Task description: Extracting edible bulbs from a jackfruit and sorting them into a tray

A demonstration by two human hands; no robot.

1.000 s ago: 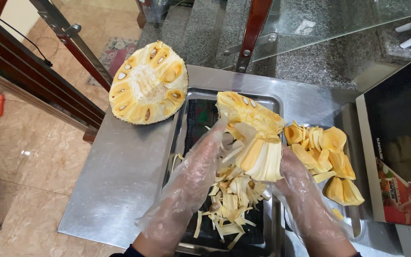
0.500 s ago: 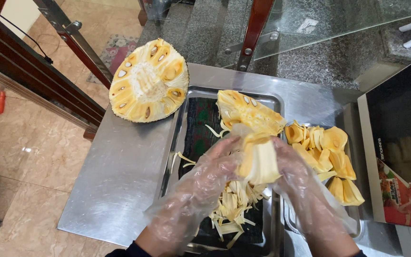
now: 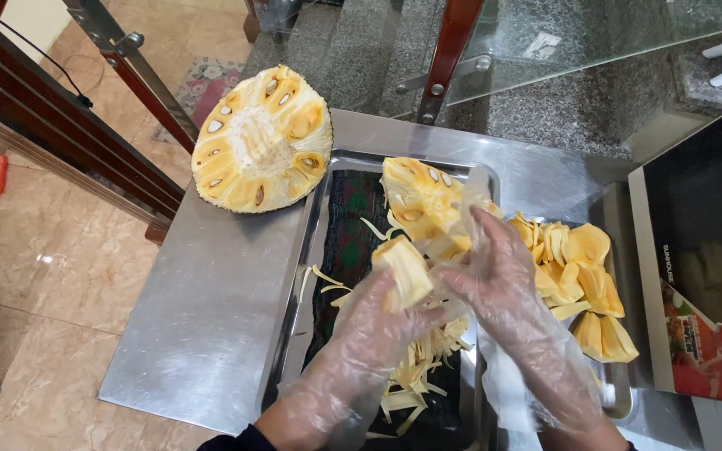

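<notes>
Yellow jackfruit pod [image 3: 405, 271] sits pinched in the grip of the gloved left hand [image 3: 369, 330] above the dark tray [image 3: 340, 242]; the gloved right hand [image 3: 503, 284] closes on the jackfruit chunk [image 3: 419, 196] just behind it, over the steel surface [image 3: 202, 334].

The jackfruit pod [image 3: 405, 271] is pale yellow with a creamy edge; the left hand [image 3: 369, 330] and right hand [image 3: 507, 288] wear clear, glossy plastic gloves. The jackfruit chunk [image 3: 415, 196] is deep yellow with tan seeds. The halved jackfruit [image 3: 261, 140] shows a whitish core ringed by golden pods and brown seeds. The pile of peeled pods [image 3: 574, 284] is bright orange-yellow. The fibre strips [image 3: 415, 367] are cream. The tray [image 3: 311, 250] is silver with a dark base, the tabletop [image 3: 202, 326] brushed steel grey
</notes>
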